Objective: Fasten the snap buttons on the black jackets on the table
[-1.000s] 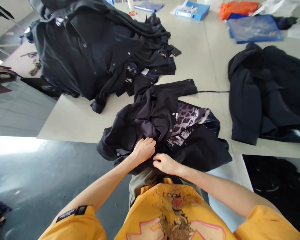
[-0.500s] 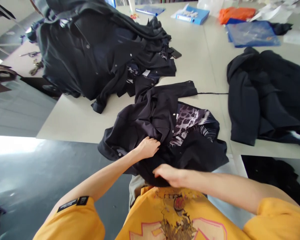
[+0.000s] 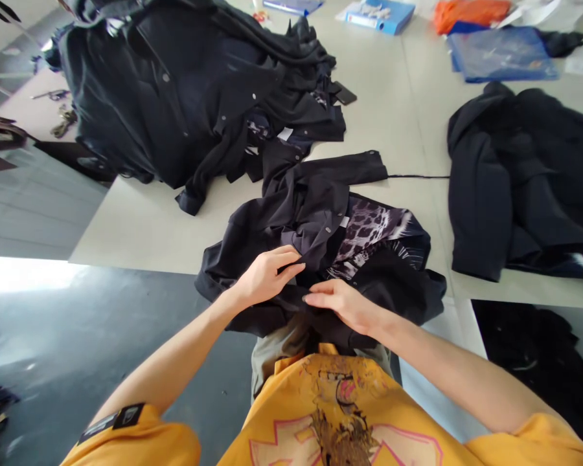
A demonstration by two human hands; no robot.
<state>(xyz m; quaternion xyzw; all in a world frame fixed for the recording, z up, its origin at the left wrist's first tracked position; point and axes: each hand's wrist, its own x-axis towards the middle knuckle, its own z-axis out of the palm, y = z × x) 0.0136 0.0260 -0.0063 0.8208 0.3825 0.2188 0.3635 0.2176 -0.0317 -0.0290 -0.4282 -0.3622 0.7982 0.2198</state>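
Note:
A black garment (image 3: 267, 223) with snap buttons and a patterned grey-and-white lining lies crumpled over the table's near edge. My left hand (image 3: 272, 272) pinches its dark cloth near the middle front, fingers closed. Just to the right and slightly lower, my right hand (image 3: 340, 301) also has thumb and fingers closed on the same garment's edge. A small gap of dark fabric separates the two hands. One sleeve stretches away to the upper right, and a thin black cord runs from its end.
A large pile of black garments (image 3: 175, 90) covers the table's left. Another dark garment (image 3: 539, 175) lies at right. Behind are a blue binder (image 3: 386, 19), an orange bundle (image 3: 466, 14), a blue plastic folder (image 3: 508, 55) and a phone (image 3: 344, 94).
My right hand has moved up and now grips the cloth near my left hand. My left hand has shifted slightly left and up. The garment's front edge has been raised a little.

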